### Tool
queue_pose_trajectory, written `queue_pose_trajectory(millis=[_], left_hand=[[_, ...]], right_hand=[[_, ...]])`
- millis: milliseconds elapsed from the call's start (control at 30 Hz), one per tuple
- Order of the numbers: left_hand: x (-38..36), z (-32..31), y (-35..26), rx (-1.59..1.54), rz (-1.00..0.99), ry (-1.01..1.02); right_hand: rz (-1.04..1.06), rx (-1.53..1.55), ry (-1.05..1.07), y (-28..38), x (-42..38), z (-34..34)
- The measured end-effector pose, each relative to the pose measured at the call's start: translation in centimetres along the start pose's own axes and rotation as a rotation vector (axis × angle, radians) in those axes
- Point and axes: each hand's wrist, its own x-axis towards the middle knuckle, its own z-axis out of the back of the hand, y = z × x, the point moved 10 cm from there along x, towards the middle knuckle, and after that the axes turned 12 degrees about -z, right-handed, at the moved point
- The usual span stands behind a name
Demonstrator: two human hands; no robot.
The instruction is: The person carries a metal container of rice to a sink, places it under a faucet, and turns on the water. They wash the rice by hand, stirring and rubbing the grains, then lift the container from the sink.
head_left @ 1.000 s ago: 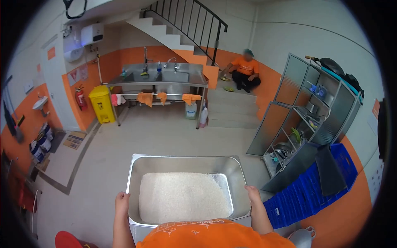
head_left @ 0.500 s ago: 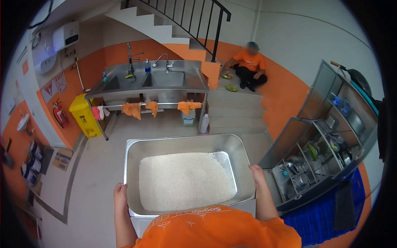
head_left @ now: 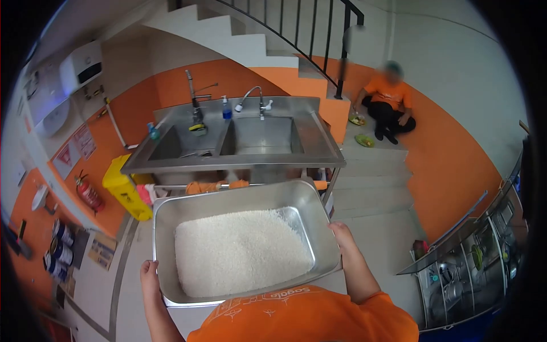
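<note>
Between my two hands is a deep rectangular metal pan [head_left: 242, 199], held in front of my orange shirt. White grains that look like uncooked rice [head_left: 239, 251] cover most of its bottom, with bare metal showing at the right end. My left hand [head_left: 150, 279] grips the pan's left wall, thumb on the rim and fingers hidden below. On the right side, my right hand [head_left: 343, 239] holds the opposite wall the same way. The pan's far edge overlaps the front of a steel double sink [head_left: 239, 163] in the view.
Beyond the pan stand the sink's faucets and a blue soap bottle [head_left: 227, 108]. A yellow bin [head_left: 128, 191] is left of it. Stairs [head_left: 370, 182] rise at the right, where a person [head_left: 390, 102] sits beside plates. A rack of kitchenware [head_left: 467, 273] stands at lower right.
I have come nearer to the sink, which looks larger now. The view has turned left, so the stairs and rack sit further right. Both hands still hold the pan, now slightly tilted in view.
</note>
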Motion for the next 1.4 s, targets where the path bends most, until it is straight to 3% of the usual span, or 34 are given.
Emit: queue_pose_trajectory(millis=[100,233,333,367,467,533,600,733,833,933,1000,1067,1167,1300,1400], left_hand=[[7.9,-7.0,-5.3,-0.161,-0.014,0.063],[19.2,-16.9,-10.9,-0.315,-0.094,0.157],[28.2,-23.7,-12.0,-0.344,-0.171,0.120],[30.3,-26.7,-12.2,-0.389,-0.128,0.213],[36.6,-32.3,-11.8,-0.384,-0.196,0.182],[41.5,-37.1,-10.5,-0.397,-0.105,0.148],[47.5,-41.7,-8.8,-0.353,-0.149,0.145],[57.8,-48.7,-2.4,-0.100,-0.181,0.164],[61.3,-52.0,-0.2,-0.014,-0.106,0.125],[63.1,-55.3,0.3,-0.008,-0.027,0.157],[64.0,-57.4,-2.9,0.078,-0.106,0.139],[67.2,-59.2,-1.0,0.155,-0.159,0.270],[68.5,-61.5,-0.9,0.100,-0.112,0.299],[67.7,-64.4,-1.6,0.160,-0.099,0.334],[67.1,-64.8,1.9,0.127,-0.070,0.273]], right_hand=[[-0.035,0.035,-0.020,4.8,6.3,-0.3],[0.069,0.099,-0.143,14.2,11.0,-0.2],[0.134,0.136,-0.151,19.8,17.7,-0.6],[0.129,0.166,-0.153,21.9,19.6,-1.2],[0.177,0.165,-0.111,25.3,29.0,-1.6],[0.236,0.158,-0.060,27.7,37.3,-2.6],[0.166,0.025,-0.209,27.8,45.2,-3.5],[0.111,-0.026,-0.204,25.0,59.8,-6.4],[0.054,-0.111,-0.271,25.5,65.2,-7.6],[-0.080,-0.156,-0.315,21.5,69.8,-7.4],[-0.134,-0.189,-0.341,19.7,71.9,-6.9],[-0.147,-0.265,-0.409,18.5,72.2,-6.5],[-0.112,-0.286,-0.439,16.5,74.8,-5.3],[-0.158,-0.257,-0.422,20.1,73.5,-5.1],[-0.084,-0.371,-0.473,21.3,73.9,-4.3]])
